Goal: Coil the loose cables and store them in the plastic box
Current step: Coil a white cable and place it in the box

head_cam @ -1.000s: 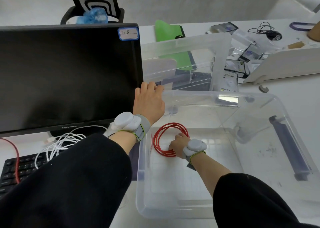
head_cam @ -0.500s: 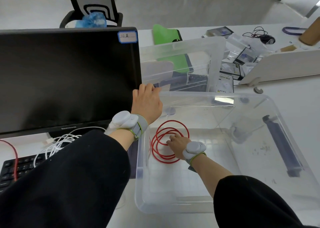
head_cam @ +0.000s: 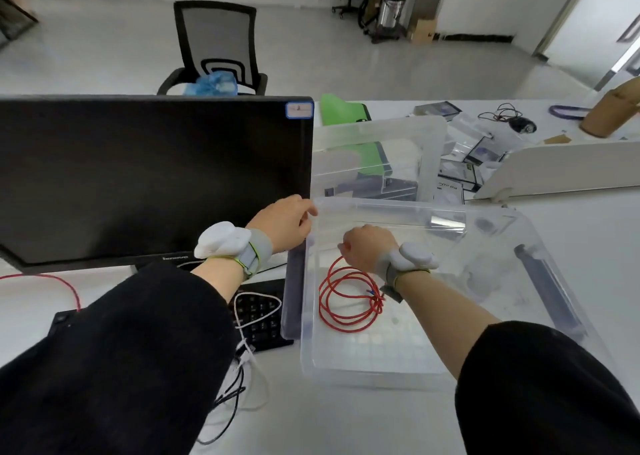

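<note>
A clear plastic box (head_cam: 367, 368) stands on the white desk to the right of the monitor. A coiled red cable (head_cam: 346, 305) lies on its floor at the near-left side. My right hand (head_cam: 369, 248) hovers inside the box just above the coil with curled fingers; the coil's top loop rises to them. My left hand (head_cam: 285, 224) grips the box's far-left corner rim. A loose white cable (head_cam: 258, 304) lies across the keyboard, and a black cable (head_cam: 232, 397) trails beneath it. Another red cable (head_cam: 67, 286) crosses the desk at the left.
A black monitor (head_cam: 156, 177) stands left of the box, with a black keyboard (head_cam: 263, 319) below it. A second clear container (head_cam: 377, 149) stands behind the box. A white divider (head_cam: 561, 167), small packets and a black mouse lie at the far right.
My right hand has risen from the coil, drawing its top loop upward. My left hand's fingers have curled onto the box corner. The camera has tilted up.
</note>
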`<action>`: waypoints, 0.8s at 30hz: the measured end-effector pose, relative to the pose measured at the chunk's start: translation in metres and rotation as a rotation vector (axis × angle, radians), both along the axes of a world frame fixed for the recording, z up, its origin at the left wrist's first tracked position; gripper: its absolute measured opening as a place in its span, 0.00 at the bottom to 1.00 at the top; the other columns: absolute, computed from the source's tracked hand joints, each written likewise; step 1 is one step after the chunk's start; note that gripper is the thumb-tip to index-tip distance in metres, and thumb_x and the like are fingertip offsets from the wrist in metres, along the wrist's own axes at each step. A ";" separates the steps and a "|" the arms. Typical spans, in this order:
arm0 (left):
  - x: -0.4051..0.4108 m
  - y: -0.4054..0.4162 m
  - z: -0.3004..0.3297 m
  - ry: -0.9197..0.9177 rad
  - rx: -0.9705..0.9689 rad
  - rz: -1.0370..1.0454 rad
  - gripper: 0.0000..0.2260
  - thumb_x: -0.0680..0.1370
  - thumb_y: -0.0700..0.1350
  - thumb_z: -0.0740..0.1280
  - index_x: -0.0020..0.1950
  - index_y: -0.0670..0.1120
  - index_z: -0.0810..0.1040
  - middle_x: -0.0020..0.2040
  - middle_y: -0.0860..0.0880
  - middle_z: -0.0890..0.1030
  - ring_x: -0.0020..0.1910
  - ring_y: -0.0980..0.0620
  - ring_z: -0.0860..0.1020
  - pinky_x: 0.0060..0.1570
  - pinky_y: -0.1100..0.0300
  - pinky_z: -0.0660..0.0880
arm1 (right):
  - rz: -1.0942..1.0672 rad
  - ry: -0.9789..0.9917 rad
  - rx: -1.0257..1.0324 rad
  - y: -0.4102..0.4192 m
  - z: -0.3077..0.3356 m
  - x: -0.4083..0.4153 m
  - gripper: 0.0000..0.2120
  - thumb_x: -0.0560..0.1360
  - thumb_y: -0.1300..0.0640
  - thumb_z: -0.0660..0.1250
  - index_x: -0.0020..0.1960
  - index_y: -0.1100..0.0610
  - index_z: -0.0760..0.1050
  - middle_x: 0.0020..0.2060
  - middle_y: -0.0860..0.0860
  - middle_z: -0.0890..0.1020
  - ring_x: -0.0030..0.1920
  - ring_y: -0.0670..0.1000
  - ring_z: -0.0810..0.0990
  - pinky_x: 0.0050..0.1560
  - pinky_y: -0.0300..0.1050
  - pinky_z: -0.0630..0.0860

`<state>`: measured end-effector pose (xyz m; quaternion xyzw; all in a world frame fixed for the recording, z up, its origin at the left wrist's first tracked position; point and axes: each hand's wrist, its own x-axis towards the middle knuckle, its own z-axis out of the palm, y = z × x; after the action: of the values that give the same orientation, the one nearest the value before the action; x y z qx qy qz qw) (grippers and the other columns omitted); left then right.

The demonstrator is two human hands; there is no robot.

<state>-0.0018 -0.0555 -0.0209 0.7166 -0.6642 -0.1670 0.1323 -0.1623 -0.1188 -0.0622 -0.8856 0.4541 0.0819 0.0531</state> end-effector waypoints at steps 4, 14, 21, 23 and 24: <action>0.039 0.043 0.006 0.037 0.098 0.052 0.12 0.80 0.43 0.58 0.60 0.50 0.77 0.58 0.47 0.78 0.55 0.48 0.76 0.56 0.53 0.74 | -0.103 -0.293 -0.159 0.025 0.041 0.028 0.14 0.81 0.54 0.53 0.55 0.59 0.74 0.48 0.55 0.81 0.44 0.58 0.77 0.41 0.42 0.65; 0.151 0.160 -0.050 0.011 0.286 0.183 0.12 0.80 0.44 0.59 0.59 0.50 0.79 0.58 0.48 0.80 0.57 0.48 0.77 0.58 0.56 0.72 | 0.059 -0.291 0.007 0.115 0.015 0.151 0.12 0.80 0.55 0.53 0.56 0.58 0.73 0.54 0.57 0.78 0.54 0.60 0.77 0.48 0.48 0.71; 0.180 0.195 -0.109 0.041 0.370 0.077 0.15 0.80 0.41 0.59 0.66 0.46 0.73 0.66 0.45 0.72 0.66 0.47 0.70 0.67 0.56 0.64 | -0.075 -0.073 0.400 0.158 -0.062 0.164 0.15 0.80 0.61 0.54 0.64 0.60 0.71 0.62 0.59 0.77 0.62 0.60 0.74 0.60 0.49 0.72; 0.177 0.197 -0.121 0.047 0.377 0.042 0.17 0.80 0.41 0.58 0.69 0.47 0.70 0.69 0.45 0.69 0.70 0.47 0.65 0.70 0.56 0.60 | -0.118 -0.108 0.458 0.160 -0.076 0.163 0.17 0.80 0.62 0.52 0.66 0.60 0.70 0.64 0.59 0.75 0.63 0.60 0.73 0.62 0.50 0.71; 0.176 0.196 -0.127 0.057 0.386 0.027 0.18 0.80 0.40 0.57 0.70 0.47 0.69 0.71 0.46 0.67 0.71 0.47 0.63 0.70 0.55 0.59 | -0.125 -0.110 0.474 0.161 -0.083 0.164 0.18 0.80 0.62 0.52 0.68 0.59 0.69 0.64 0.59 0.75 0.64 0.60 0.73 0.62 0.49 0.71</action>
<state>0.1742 0.1404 -0.1479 0.7324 -0.6062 -0.3097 0.0135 0.0015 0.0423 -0.1450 -0.8216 0.4726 0.1344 0.2891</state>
